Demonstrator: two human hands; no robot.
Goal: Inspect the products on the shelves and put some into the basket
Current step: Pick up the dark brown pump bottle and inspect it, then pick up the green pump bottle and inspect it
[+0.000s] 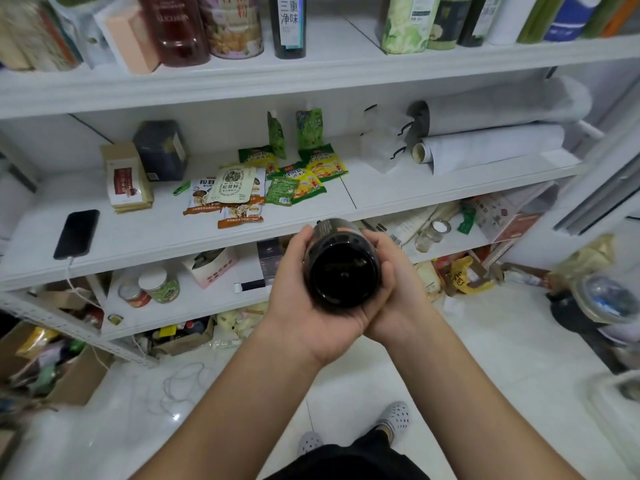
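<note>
Both hands grip dark bottle (341, 268): left hand (311, 299), right hand (394, 289) | base faces camera | label should be turned upward | basket unseen

White metal shelving unit (311, 81) fills far side, several tiers. Floor (485, 358): glossy white tile, reflecting overhead light. Cardboard box (69, 375) on floor near left. White cord (180, 382) looped on tiles. Clutter far right.
</note>
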